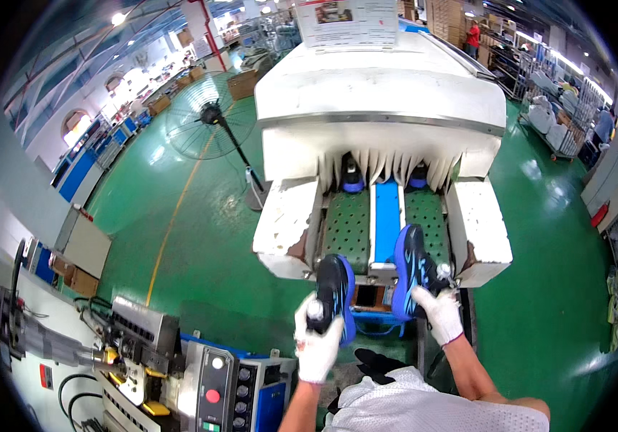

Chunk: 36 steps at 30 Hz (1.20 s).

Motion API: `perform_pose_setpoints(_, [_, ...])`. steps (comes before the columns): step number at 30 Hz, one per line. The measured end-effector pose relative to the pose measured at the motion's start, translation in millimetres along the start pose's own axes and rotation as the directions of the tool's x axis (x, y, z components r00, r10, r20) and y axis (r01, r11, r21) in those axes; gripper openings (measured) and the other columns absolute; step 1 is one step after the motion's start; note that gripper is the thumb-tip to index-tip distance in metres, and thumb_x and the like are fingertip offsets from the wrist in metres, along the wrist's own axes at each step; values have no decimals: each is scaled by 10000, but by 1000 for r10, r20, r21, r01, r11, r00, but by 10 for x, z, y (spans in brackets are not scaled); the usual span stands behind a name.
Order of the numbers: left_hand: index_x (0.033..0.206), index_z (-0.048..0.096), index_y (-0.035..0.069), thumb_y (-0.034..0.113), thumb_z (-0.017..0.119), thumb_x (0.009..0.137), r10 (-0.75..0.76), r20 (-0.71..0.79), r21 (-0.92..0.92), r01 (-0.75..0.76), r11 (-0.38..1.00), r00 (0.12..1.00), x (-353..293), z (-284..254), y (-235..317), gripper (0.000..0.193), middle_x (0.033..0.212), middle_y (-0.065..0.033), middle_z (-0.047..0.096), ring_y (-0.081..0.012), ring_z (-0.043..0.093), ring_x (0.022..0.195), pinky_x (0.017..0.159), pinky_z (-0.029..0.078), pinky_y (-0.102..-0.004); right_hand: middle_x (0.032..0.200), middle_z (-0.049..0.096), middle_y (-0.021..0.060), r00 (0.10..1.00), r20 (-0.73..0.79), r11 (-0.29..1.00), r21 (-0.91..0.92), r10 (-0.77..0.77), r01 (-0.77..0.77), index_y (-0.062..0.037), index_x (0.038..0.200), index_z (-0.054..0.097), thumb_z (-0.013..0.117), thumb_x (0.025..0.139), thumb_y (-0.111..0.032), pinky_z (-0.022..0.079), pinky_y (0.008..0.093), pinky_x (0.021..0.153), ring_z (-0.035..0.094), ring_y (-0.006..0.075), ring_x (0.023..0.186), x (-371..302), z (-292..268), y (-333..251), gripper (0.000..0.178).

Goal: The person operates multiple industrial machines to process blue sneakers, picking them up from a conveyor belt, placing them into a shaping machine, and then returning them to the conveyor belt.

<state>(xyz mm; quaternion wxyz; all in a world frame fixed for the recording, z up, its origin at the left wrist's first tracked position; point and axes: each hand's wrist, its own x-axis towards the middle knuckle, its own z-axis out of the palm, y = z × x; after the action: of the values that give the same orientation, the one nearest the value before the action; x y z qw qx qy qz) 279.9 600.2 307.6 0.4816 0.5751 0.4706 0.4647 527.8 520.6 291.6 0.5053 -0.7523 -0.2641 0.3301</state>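
Observation:
My left hand [316, 341], in a white glove, is closed around the heel end of a black shoe [331, 284] with a blue-purple sole. A second shoe of the same kind [413, 263], with light blue markings, is gripped at its heel by my right hand [439, 314], also gloved. Both shoes point away from me, held at the near end of two green perforated conveyor belts [347, 229]. Farther in, two more shoes [352, 175] sit partly under the pale strip curtain [388, 164] of a white tunnel machine [381, 90].
A blue strip [387, 223] divides the belts, between two white side housings [483, 234]. At the left stands a pedestal fan [211, 114]. Near left is a machine with a control panel [214, 392] and red button. A wheeled cage cart [557, 119] stands at the right.

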Motion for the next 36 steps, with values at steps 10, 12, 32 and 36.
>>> perform_pose_setpoints(10, [1466,417,-43,220,688,879,5,274,387,-115,915,962,2585,1415,-186,698,1400,-287,539,-404,545,1300,1085,430,-423,1169,679,289,923,-238,757,-649,-302,80,30,1296,566,746,810,-475,479,510,986,638,445,1128,2678,48,-275,724])
perform_pose_setpoints(12, [1453,432,-49,244,677,885,273,104,351,-292,890,956,2557,1181,-703,684,1386,-291,546,-424,534,1303,1095,429,-430,1002,694,299,908,-171,708,-686,-382,168,78,1173,603,729,811,-508,514,526,876,673,443,988,2673,396,-479,701])
perform_pose_setpoints(32, [1203,647,118,255,685,899,-115,-554,-771,457,443,-824,-7874,-955,-2162,336,1193,-164,684,-355,645,1147,993,494,-501,1316,643,234,-231,879,386,58,417,921,64,1347,565,754,878,-188,520,411,1016,647,317,1196,-1598,3155,1702,565])
perform_pose_setpoints(36, [1301,596,151,147,738,823,-154,-538,-831,492,261,-829,-8567,-1060,-1937,499,1378,-146,556,-398,491,1308,1087,395,-563,1292,660,232,-190,869,150,135,456,979,62,1323,590,759,860,-194,531,388,992,660,309,1170,-2313,3292,1681,555])
